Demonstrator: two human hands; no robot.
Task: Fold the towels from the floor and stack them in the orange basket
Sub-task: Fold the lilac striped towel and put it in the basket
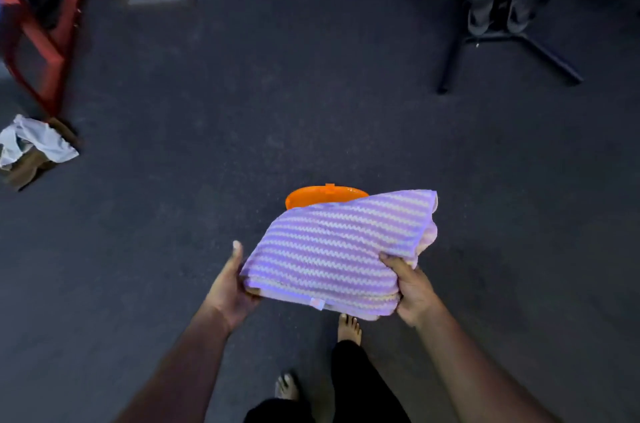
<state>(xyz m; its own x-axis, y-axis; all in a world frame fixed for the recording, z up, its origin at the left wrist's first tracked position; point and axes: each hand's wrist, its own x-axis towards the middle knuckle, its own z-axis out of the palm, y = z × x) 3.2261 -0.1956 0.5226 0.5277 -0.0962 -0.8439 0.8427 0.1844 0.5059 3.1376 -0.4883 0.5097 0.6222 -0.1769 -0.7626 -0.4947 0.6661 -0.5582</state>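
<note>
Soft terry cloth, by the look of it: the towel (337, 251) sags at its far right corner and bulges where the layers double over, so I judge it light, limp and not fragile, with a nap that should not slip in the hand. It will not hold its fold unsupported; I would keep hold at the two near corners and underneath, as now, and lower it flat.

Left hand (230, 287): palm under the near left corner, thumb raised alongside the edge, other fingers hidden beneath, so I cannot tell how far they curl. Right hand (410, 287): grip closed on the near right corner, thumb over the top.

Position: towel held in the air, above the floor (207, 145), just over the near side of the basket (322, 195), of which only the far orange rim shows. Basket contents are hidden.

Appearance: folded to a thick rectangle, lilac with pale zigzag stripes, lilac edging, small tag at the near edge.

Crumpled white cloth (33, 140) lies far left, well apart.
</note>
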